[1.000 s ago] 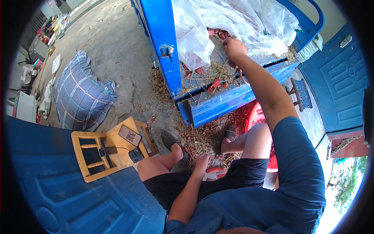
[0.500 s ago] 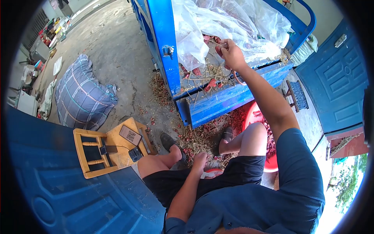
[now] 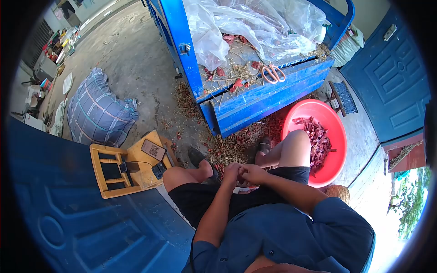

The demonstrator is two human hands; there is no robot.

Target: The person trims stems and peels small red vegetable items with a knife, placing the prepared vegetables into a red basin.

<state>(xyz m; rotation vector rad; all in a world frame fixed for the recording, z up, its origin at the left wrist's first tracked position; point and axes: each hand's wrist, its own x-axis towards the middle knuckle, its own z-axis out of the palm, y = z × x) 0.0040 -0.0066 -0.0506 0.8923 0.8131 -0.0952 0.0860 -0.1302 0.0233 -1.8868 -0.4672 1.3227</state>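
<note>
My left hand (image 3: 232, 174) and my right hand (image 3: 253, 174) meet in front of my lap between my knees. Both have their fingers closed; whatever is between them is hidden or too small to make out. Under them, a reddish-white rim or surface shows only in part. Dark red dried pods that look like chilli peppers (image 3: 317, 139) lie in a pink-red basin (image 3: 337, 157) beside my right knee. Scissors with pink handles (image 3: 273, 74) rest on the edge of the blue cart bed (image 3: 273, 102), near scattered red pods and dry stems (image 3: 236, 68).
Clear plastic sheeting (image 3: 255, 32) covers much of the cart bed. Stems and red bits (image 3: 230, 154) litter the floor around my feet. A wooden chair (image 3: 136, 157) at left carries a phone (image 3: 154, 149) and a small black device (image 3: 158, 170). A stuffed plaid sack (image 3: 100, 109) lies beyond it.
My right hand has come back from the cart bed, where it held a reddish pod or stem, to meet my left hand. The scissors and the whole basin now show.
</note>
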